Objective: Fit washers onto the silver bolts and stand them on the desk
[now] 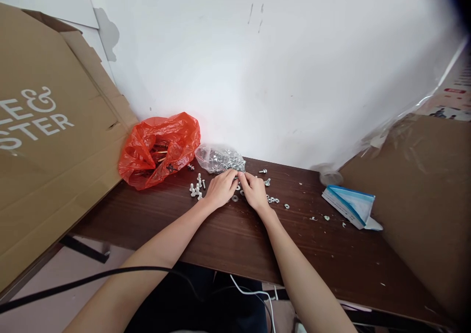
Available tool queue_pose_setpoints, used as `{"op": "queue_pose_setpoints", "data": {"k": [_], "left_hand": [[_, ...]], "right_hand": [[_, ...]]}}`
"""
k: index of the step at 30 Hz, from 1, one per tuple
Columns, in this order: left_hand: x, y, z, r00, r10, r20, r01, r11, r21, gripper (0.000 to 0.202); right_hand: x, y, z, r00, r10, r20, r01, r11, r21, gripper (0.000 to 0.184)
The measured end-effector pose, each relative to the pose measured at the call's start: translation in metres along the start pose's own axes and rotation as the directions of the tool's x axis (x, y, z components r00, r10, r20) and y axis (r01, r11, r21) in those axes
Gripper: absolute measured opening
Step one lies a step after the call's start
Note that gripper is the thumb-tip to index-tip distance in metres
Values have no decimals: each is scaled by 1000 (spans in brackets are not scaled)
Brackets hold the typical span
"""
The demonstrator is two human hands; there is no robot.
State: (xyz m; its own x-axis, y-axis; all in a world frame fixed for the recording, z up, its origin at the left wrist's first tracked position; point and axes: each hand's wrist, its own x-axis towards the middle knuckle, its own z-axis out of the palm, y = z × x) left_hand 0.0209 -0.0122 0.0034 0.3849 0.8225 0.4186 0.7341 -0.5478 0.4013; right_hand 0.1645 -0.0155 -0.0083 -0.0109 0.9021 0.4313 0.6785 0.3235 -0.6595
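My left hand [222,188] and my right hand [253,191] meet over the dark wooden table, fingers pinched and fingertips together. Whatever sits between them is too small to make out. Just behind lies a clear plastic bag [220,159] full of small metal hardware. Several bolts [196,191] stand heads down to the left of my left hand. A flat washer [234,198] lies between my wrists, with more rings partly hidden by the fingers. Beside my right hand are several nuts [272,200] and a loose bolt [267,182]; another bolt [262,171] lies farther back.
A red plastic bag [162,146] with metal pieces inside rests at the back left, against a large cardboard box [55,151]. To the right are a blue and white packet [349,206], small scraps [327,217] and another cardboard box [415,186]. A black cable [110,272] crosses below my left arm.
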Motion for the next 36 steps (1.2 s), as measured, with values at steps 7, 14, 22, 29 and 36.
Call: {"op": "queue_pose_setpoints", "data": {"k": [7, 14, 22, 29, 36], "left_hand": [[0, -1, 1, 1000, 1, -7, -1, 1000, -18, 15], [1, -2, 3, 999, 25, -29, -26, 999, -36, 16], [1, -1, 3, 999, 15, -35, -16, 999, -28, 17], [1, -1, 0, 1000, 8, -19, -8, 999, -41, 18], [1, -3, -1, 1000, 16, -17, -17, 998, -58, 22]], "right_hand": [[0, 1, 0, 1000, -5, 20, 4, 999, 35, 47], [1, 2, -2, 1000, -20, 19, 19, 999, 29, 49], [1, 2, -3, 1000, 19, 23, -19, 1000, -18, 52], [1, 3, -3, 998, -14, 55, 14, 1000, 0, 52], [1, 4, -5, 997, -16, 80, 15, 1000, 19, 51]]}}
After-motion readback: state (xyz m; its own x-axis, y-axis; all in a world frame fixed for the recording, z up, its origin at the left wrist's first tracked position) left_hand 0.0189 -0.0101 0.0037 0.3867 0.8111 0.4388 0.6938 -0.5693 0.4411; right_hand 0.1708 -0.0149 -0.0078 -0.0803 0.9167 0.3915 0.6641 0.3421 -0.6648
